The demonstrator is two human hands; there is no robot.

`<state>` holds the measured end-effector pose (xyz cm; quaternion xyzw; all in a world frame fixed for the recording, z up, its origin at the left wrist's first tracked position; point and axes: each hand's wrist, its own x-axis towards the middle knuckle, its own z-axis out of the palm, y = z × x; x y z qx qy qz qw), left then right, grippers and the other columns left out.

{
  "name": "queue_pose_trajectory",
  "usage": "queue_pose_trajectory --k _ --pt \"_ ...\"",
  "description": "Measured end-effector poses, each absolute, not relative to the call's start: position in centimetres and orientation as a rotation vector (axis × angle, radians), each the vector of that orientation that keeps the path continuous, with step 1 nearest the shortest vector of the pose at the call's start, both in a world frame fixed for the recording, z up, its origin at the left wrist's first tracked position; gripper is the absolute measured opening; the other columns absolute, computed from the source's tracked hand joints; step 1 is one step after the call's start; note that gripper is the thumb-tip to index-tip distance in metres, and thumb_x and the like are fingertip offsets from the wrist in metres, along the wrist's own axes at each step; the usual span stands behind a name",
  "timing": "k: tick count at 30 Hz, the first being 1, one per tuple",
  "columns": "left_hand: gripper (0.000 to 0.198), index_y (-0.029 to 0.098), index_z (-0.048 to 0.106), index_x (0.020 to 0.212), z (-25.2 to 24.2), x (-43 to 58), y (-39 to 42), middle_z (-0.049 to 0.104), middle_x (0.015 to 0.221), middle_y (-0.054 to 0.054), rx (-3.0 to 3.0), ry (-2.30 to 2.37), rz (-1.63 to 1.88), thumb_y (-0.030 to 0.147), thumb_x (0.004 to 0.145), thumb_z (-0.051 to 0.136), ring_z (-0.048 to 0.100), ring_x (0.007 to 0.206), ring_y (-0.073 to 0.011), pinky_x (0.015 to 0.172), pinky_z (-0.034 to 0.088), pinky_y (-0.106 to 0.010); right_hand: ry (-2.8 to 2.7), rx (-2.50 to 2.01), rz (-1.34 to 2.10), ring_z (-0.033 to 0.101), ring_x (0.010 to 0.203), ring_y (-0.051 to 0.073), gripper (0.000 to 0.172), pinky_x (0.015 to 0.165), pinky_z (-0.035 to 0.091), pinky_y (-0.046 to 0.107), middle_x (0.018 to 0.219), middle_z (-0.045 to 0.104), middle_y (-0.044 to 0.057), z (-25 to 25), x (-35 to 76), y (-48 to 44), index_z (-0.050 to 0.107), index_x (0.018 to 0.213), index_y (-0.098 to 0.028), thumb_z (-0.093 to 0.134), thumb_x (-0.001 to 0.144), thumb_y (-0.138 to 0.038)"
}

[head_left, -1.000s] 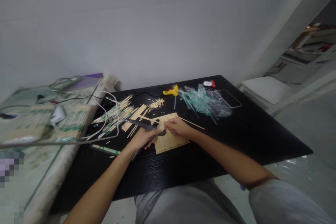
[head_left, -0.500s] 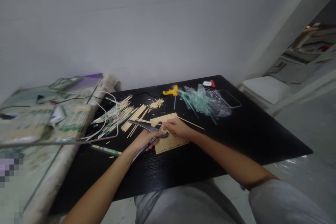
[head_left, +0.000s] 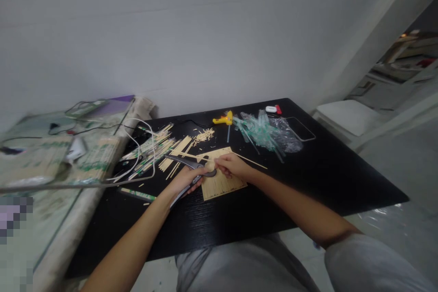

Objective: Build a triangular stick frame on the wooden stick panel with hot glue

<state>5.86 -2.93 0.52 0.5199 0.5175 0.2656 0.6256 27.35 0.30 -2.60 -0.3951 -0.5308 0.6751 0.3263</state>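
My left hand [head_left: 187, 179] is closed around grey pruning shears [head_left: 185, 161] near their pivot. The two handles spread toward the left, and the dark curved jaw points right. Just beside that jaw, my right hand [head_left: 230, 164] pinches a thin bamboo stick [head_left: 192, 155], which runs leftward above the shears. Beneath both hands lies a flat panel of sticks laid side by side [head_left: 222, 187], partly covered by my fingers. A long loose stick [head_left: 251, 161] rests past the panel's right side.
Loose sticks [head_left: 176, 150] and a heap of short cut pieces [head_left: 204, 135] lie behind my left hand. A yellow glue gun [head_left: 224, 118] stands at the back, beside crumpled plastic wrappers [head_left: 262, 130]. White cable [head_left: 153, 155] loops over the left side; a wrapped chopstick packet [head_left: 138, 195] lies nearer.
The shears and my left hand have shifted slightly left. My right hand has moved a little, still pinching the stick, whose far end now sits slightly higher and further left.
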Motion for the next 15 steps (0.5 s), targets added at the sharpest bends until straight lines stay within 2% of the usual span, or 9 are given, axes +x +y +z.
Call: queue_pose_trajectory --k 5,15 --pt "0.046 0.015 0.06 0.057 0.29 5.64 -2.75 0.056 0.048 0.001 1.255 1.199 0.579 0.054 0.077 0.073 0.043 0.031 -0.0076 0.027 0.028 -0.019 -1.41 -1.033 1.765 0.032 0.036 0.006 0.045 0.037 0.027 0.021 0.043 0.04 -0.011 -2.84 27.41 0.24 0.062 0.072 -0.016 0.072 0.084 -0.059" --pt "0.043 0.016 0.059 0.062 0.32 5.6 -2.88 0.057 0.05 0.002 1.32 1.224 0.574 0.054 0.079 0.071 0.045 0.033 -0.0081 0.028 0.031 -0.019 -1.444 -1.046 1.712 0.031 0.035 0.005 0.048 0.036 0.025 0.02 0.042 0.038 -0.011 -3.02 27.29 0.14 0.06 0.072 -0.017 0.069 0.084 -0.063"
